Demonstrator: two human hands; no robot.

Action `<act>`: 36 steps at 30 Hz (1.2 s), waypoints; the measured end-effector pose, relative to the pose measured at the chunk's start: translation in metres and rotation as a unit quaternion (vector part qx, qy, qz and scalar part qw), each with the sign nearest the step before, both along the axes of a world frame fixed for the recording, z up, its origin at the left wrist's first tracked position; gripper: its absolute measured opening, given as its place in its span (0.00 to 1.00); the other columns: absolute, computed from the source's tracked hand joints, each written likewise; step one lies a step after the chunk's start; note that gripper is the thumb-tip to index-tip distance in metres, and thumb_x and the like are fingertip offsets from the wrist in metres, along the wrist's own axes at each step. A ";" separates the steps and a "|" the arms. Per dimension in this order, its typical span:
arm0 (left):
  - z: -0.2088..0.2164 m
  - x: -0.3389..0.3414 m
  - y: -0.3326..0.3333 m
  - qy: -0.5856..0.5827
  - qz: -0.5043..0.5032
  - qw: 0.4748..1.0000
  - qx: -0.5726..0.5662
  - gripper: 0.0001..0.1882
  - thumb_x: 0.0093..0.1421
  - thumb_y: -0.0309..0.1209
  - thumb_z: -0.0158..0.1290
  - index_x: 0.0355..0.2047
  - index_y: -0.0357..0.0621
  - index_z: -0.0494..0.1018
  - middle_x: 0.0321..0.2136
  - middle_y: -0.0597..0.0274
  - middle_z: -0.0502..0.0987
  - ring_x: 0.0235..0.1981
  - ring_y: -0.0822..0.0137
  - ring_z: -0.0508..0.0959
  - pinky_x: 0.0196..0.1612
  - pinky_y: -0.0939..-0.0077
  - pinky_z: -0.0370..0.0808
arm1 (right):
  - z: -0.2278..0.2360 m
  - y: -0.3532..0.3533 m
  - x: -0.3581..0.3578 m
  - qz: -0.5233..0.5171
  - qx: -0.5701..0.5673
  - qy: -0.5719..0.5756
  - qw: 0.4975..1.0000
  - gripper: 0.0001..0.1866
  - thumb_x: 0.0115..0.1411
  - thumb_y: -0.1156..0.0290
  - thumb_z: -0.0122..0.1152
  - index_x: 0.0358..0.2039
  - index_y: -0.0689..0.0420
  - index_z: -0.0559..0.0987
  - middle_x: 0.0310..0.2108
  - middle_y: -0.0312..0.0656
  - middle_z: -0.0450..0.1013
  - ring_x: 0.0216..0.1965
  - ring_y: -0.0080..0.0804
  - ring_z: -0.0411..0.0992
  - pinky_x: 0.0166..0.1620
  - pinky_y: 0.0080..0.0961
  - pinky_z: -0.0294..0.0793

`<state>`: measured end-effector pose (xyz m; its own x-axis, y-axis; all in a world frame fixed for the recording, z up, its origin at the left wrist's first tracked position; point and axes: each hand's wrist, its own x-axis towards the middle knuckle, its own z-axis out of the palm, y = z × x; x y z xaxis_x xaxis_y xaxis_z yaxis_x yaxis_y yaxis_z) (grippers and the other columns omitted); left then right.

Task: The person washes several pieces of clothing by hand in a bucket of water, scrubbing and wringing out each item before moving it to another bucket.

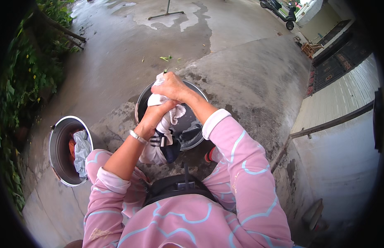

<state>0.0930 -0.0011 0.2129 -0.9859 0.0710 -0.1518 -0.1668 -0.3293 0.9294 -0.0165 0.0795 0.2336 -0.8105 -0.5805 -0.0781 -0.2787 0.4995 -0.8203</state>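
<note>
Both fists are closed around a wet white cloth (158, 99), bunched up over a metal basin (197, 87). My right hand (171, 87) grips its upper end, while my left hand (155, 115) wraps it just below and nearer to me. Below my left hand the cloth hangs down past the basin's near left rim, beside a dark blue piece (171, 151) and a black buckle strap (158, 141). Whether these are all one garment, I cannot tell. Dark grey cloth (190, 132) lies in the basin's near right part.
To the left stands a second metal bucket (59, 142) holding pale grey cloth (81, 152) and orange cloth (71, 145). Leafy plants (26, 78) line the left side. A wall (338, 144) runs along the right. A scooter (281, 11) and a metal stand (166, 15) are farther off.
</note>
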 end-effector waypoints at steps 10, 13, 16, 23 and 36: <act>-0.013 -0.002 0.002 0.095 0.030 0.987 -0.124 0.22 0.53 0.36 0.53 0.45 0.37 0.66 0.40 0.63 0.71 0.41 0.70 0.70 0.44 0.75 0.67 | 0.011 -0.006 0.007 -0.032 0.178 0.029 0.983 0.20 0.41 0.59 0.58 0.31 0.62 0.79 0.36 0.57 0.73 0.41 0.51 0.71 0.44 0.35 0.70; -0.017 -0.003 0.003 0.094 0.038 0.983 -0.151 0.21 0.52 0.36 0.53 0.43 0.37 0.68 0.38 0.62 0.73 0.39 0.70 0.71 0.43 0.75 0.68 | 0.011 -0.006 0.009 -0.043 0.199 0.024 0.979 0.20 0.42 0.59 0.57 0.32 0.61 0.79 0.37 0.57 0.73 0.42 0.50 0.71 0.45 0.35 0.70; -0.027 -0.008 0.004 0.098 0.037 0.977 -0.186 0.20 0.51 0.35 0.53 0.42 0.36 0.68 0.37 0.61 0.74 0.39 0.70 0.72 0.43 0.75 0.68 | 0.007 -0.004 0.008 -0.062 0.222 0.037 0.972 0.21 0.42 0.58 0.57 0.33 0.60 0.79 0.38 0.57 0.72 0.43 0.50 0.71 0.45 0.35 0.70; -0.058 -0.018 -0.008 0.125 0.089 0.959 -0.238 0.22 0.50 0.36 0.53 0.45 0.38 0.69 0.38 0.60 0.75 0.40 0.67 0.74 0.45 0.74 0.68 | -0.008 -0.008 0.007 -0.050 0.105 0.099 0.988 0.22 0.44 0.56 0.59 0.36 0.60 0.76 0.35 0.55 0.73 0.39 0.51 0.71 0.42 0.35 0.70; 0.150 0.032 -0.099 0.208 0.265 0.924 -0.178 0.30 0.40 0.33 0.64 0.45 0.41 0.68 0.39 0.63 0.74 0.37 0.72 0.74 0.40 0.77 0.72 | 0.010 0.093 0.017 0.095 -0.295 -0.375 0.874 0.36 0.54 0.40 0.47 0.53 0.57 0.65 0.51 0.43 0.65 0.54 0.31 0.61 0.55 0.32 0.57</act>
<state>0.1251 -0.0996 0.3624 -0.8459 -0.4208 0.3278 0.3265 0.0774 0.9420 0.0001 0.1722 0.2437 -0.5447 -0.8174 -0.1872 0.4162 -0.0697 -0.9066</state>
